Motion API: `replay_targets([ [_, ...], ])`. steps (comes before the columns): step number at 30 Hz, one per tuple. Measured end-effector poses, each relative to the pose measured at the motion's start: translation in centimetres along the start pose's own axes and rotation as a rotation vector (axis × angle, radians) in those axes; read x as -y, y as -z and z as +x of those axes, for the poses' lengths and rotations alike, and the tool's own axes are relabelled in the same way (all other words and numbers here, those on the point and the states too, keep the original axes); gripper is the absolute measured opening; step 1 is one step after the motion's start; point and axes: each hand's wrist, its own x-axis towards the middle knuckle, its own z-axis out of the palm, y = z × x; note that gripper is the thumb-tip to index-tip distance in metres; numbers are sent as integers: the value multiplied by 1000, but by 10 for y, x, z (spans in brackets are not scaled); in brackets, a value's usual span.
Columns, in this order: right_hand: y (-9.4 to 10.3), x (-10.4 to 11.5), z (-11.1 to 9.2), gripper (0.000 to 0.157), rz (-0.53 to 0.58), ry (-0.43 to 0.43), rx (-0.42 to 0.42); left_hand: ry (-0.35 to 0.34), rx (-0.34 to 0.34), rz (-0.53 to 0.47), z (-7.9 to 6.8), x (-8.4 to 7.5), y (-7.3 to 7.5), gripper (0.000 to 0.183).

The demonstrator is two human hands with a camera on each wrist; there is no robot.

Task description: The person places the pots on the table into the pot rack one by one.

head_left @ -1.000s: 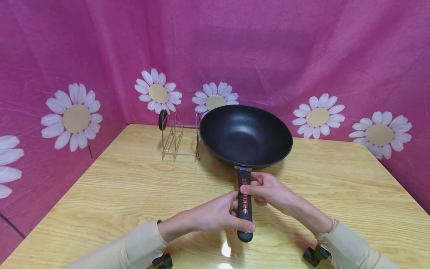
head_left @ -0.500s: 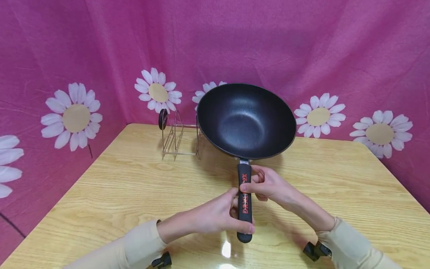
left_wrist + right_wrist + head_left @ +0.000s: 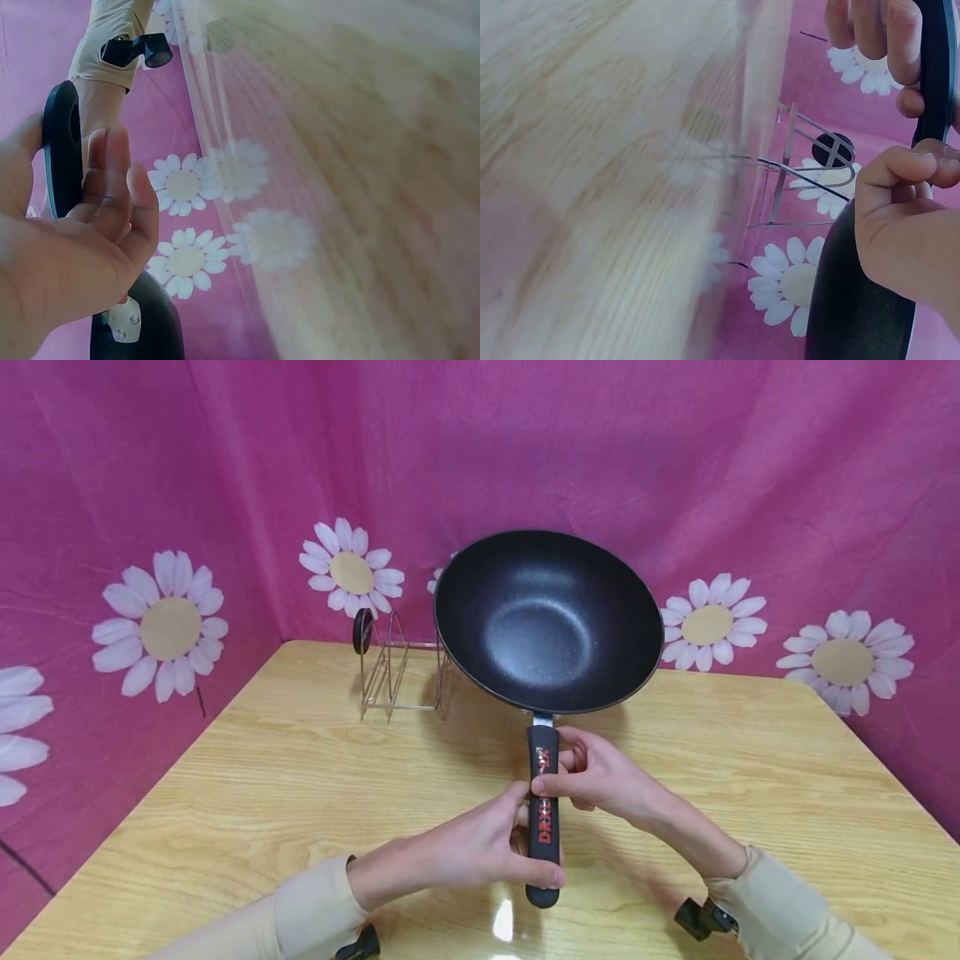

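A black wok (image 3: 540, 635) is held up off the table, tilted so its inside faces the head camera. Its black handle (image 3: 543, 810) with red lettering points toward the person. My left hand (image 3: 487, 847) grips the handle near its end, thumb across the top. Higher up, close to the wok's bowl, my right hand (image 3: 603, 781) pinches the handle from the right side. In the left wrist view the left hand's fingers (image 3: 112, 187) curl beneath the handle (image 3: 62, 150). The right wrist view shows the wok's dark outer side (image 3: 862, 300) below the right hand (image 3: 915, 217).
A wire rack (image 3: 401, 672) stands at the back of the wooden table (image 3: 300, 777), just left of the wok. A round black piece (image 3: 363, 631) sits at the rack's left side. Pink cloth (image 3: 480, 443) with daisies hangs behind and at both sides.
The wok's bowl has risen and tilted up further toward the head camera, mostly in the first half second. Both hands keep their hold on the handle. The rack stays where it was.
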Motion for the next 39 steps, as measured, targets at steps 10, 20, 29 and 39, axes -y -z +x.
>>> replay_targets([
  [10,-4,10,1,56,-80,3,-23,51,-104,268,-6,-2,-1,65],
  [20,-15,20,9,55,-193,-21,-143,64,-168,438,-9,-6,-2,81],
  [29,-23,27,12,46,-296,18,-177,100,-209,578,-14,-6,0,76],
  [39,-26,33,11,40,-351,36,-156,31,-228,637,-19,-7,-2,65],
])
